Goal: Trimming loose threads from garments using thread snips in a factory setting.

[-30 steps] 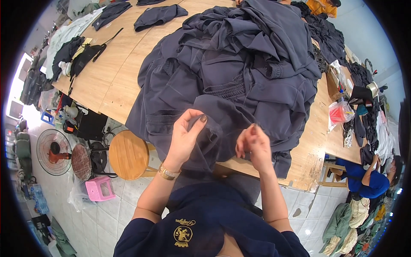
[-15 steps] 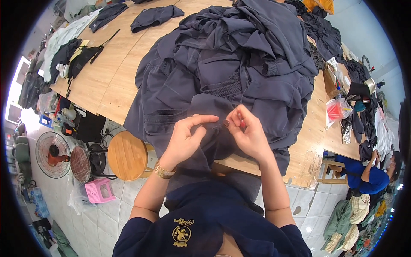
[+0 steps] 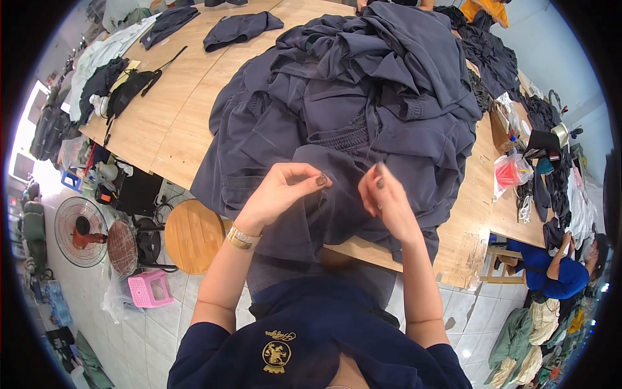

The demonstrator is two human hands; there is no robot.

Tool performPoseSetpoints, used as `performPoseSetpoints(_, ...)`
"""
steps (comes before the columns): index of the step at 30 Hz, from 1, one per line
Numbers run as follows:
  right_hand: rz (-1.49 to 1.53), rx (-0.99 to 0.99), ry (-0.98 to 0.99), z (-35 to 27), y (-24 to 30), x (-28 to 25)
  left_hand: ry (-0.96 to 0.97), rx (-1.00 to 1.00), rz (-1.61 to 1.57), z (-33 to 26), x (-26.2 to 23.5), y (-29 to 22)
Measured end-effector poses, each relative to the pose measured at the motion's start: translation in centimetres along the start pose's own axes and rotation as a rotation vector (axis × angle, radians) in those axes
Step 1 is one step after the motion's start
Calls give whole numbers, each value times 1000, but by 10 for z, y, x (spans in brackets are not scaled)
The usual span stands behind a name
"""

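A large heap of dark grey garments (image 3: 337, 97) covers the table in front of me, with gathered elastic waistbands and cuffs showing. Thumb and forefinger of my left hand (image 3: 278, 193) are pinched together over the near part of the heap. Whatever they hold, if anything, is too small to make out. To its right, my right hand (image 3: 390, 206) is raised over the same cloth with its fingers curled in. It is slightly blurred, and what lies in it cannot be seen. A loose grey cloth panel (image 3: 324, 159) lies just beyond and between the hands.
The wooden table (image 3: 172, 129) carries a small dark garment piece (image 3: 241, 30) at the far left. A round wooden stool (image 3: 193, 236), a pink plastic stool (image 3: 150, 289) and a fan (image 3: 81, 232) stand at left. A person in blue (image 3: 551, 269) sits at right.
My left forefinger, stretched out before, now meets the thumb in a pinch. My right hand has moved away to the right, widening the gap between the hands.
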State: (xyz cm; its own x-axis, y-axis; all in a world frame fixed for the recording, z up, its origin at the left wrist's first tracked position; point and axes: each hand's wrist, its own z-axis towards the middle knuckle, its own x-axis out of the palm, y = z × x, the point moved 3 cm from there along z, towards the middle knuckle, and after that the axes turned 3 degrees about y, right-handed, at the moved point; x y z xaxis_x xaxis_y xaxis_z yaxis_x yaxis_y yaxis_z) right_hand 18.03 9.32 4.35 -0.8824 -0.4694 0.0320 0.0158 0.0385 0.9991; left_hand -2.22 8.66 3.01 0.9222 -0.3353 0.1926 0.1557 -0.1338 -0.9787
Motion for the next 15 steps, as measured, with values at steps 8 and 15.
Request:
performPoseSetpoints(8,-598,-47,137,-3,-21,12,-31,31,33,1,-6,0)
performPoseSetpoints(15,-702,-33,106,3,-16,17,-11,77,76,1,-5,-2)
